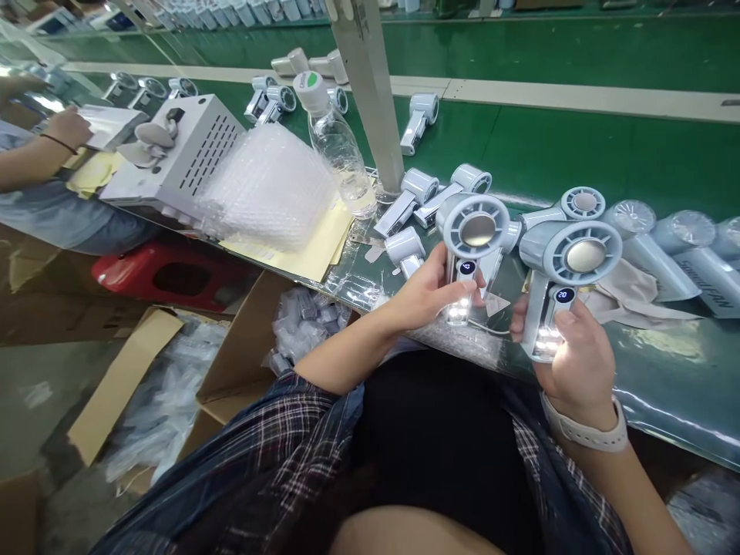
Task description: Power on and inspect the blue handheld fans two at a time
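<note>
The left hand has its fingers wrapped around the handle of a small fan. The right hand has its fingers wrapped around the handle of a second fan. Both fans are held up just above the near edge of the bench, side by side, faces turned to the person. Each has a little lit screen on its handle and a bright light lower down — the left screen is partly hidden by the thumb.

To do this well, I think each thumb should stay off the screen so the numbers can be read, and the grip should be firm but low on the handle.

More fans lie on the bench behind, near a clear bottle and a pile of bubble wrap. Another person's hand works at the far left.
</note>
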A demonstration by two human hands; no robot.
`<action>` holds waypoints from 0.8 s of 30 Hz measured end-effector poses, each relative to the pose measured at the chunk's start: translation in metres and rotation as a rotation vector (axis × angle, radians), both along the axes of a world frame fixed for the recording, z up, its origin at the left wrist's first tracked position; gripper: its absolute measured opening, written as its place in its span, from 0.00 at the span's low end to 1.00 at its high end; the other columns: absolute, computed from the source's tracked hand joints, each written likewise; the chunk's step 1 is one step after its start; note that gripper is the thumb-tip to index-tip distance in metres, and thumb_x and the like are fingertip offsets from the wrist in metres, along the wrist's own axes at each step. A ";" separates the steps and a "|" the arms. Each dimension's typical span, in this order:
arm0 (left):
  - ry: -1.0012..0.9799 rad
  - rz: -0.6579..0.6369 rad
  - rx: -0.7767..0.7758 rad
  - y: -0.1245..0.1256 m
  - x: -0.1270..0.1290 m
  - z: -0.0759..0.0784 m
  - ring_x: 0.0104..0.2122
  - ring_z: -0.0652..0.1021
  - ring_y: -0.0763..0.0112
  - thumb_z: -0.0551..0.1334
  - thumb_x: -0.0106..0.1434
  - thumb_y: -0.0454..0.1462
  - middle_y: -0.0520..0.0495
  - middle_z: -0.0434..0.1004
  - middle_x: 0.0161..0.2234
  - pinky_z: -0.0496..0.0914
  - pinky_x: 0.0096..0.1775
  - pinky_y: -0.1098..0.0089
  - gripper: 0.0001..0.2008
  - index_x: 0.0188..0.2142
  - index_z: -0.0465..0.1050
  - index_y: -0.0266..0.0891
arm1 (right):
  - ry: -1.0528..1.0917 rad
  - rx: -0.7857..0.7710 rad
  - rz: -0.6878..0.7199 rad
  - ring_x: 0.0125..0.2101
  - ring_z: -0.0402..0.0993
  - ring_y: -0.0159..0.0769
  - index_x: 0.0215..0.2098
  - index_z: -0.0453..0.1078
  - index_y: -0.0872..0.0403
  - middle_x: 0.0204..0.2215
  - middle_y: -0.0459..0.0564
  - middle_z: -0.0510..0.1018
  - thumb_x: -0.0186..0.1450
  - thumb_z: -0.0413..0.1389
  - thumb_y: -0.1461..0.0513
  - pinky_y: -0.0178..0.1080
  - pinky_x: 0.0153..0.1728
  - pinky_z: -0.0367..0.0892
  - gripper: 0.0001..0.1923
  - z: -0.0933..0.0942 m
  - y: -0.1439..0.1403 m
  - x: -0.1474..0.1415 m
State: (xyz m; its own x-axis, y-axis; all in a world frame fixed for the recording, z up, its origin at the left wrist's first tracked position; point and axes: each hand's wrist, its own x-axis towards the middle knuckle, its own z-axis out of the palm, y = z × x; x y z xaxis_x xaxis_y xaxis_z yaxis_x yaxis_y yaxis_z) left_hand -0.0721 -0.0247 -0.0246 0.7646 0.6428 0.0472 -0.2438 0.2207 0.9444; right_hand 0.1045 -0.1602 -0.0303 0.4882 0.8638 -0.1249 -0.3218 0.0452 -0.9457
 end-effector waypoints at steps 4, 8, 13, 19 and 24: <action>-0.060 -0.045 -0.131 -0.001 0.000 -0.002 0.35 0.84 0.66 0.73 0.64 0.51 0.50 0.76 0.44 0.80 0.48 0.52 0.30 0.53 0.59 0.43 | 0.042 0.001 0.006 0.31 0.77 0.37 0.44 0.81 0.51 0.37 0.50 0.82 0.65 0.65 0.51 0.38 0.28 0.74 0.15 0.001 0.000 0.003; -0.076 -0.081 -0.086 -0.002 0.000 -0.008 0.37 0.83 0.66 0.76 0.62 0.47 0.51 0.76 0.44 0.80 0.47 0.55 0.31 0.53 0.58 0.44 | 0.016 0.020 0.036 0.32 0.76 0.37 0.44 0.81 0.50 0.38 0.50 0.82 0.64 0.68 0.52 0.38 0.29 0.75 0.14 -0.002 -0.002 0.005; 0.001 -0.033 -0.035 -0.002 0.001 -0.006 0.40 0.85 0.63 0.75 0.63 0.48 0.47 0.77 0.47 0.79 0.47 0.56 0.30 0.52 0.58 0.43 | -0.024 -0.006 0.017 0.32 0.77 0.38 0.46 0.81 0.49 0.39 0.50 0.83 0.65 0.67 0.56 0.39 0.29 0.76 0.12 -0.007 -0.002 0.007; 0.089 0.023 -0.092 -0.007 0.008 0.000 0.32 0.85 0.67 0.78 0.59 0.52 0.44 0.82 0.47 0.77 0.37 0.64 0.38 0.53 0.53 0.45 | 0.256 0.033 0.036 0.28 0.76 0.37 0.47 0.78 0.47 0.33 0.48 0.82 0.65 0.67 0.44 0.35 0.21 0.70 0.20 -0.009 0.005 0.011; -0.046 -0.049 -0.204 -0.011 0.018 -0.012 0.24 0.83 0.64 0.64 0.65 0.65 0.48 0.86 0.40 0.76 0.28 0.65 0.33 0.48 0.50 0.48 | 0.244 -0.060 0.041 0.34 0.84 0.45 0.46 0.85 0.49 0.40 0.54 0.88 0.64 0.66 0.37 0.43 0.30 0.83 0.28 -0.006 0.001 0.004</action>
State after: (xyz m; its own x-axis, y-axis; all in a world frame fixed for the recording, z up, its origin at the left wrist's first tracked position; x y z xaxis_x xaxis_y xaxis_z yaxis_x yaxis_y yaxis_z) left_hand -0.0541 -0.0352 -0.0370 0.7953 0.6047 -0.0440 -0.2701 0.4184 0.8672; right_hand 0.1090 -0.1588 -0.0364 0.4020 0.8697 -0.2863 -0.5417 -0.0262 -0.8402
